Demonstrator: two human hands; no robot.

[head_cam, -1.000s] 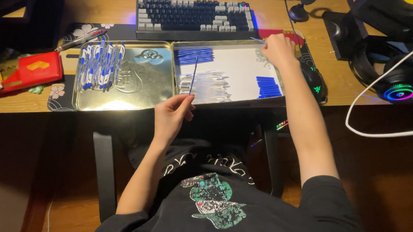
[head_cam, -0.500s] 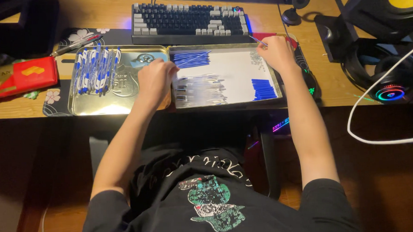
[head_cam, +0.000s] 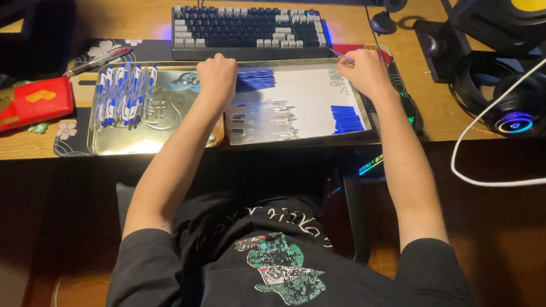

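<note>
Left hand [head_cam: 217,78], fingers curled shut, rests beside blue refills [head_cam: 255,80] on the white tray [head_cam: 308,118]; right hand [head_cam: 363,73] pinches a thin refill [head_cam: 341,56].

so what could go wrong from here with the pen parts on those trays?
1. The right hand holds a thin blue refill pointing toward the keyboard; it could slip out of that grip.
2. The left hand rests by the stack of blue refills; a nudge may scatter them.
3. The white tray sits at the desk edge, so clear barrels might roll off.
</note>
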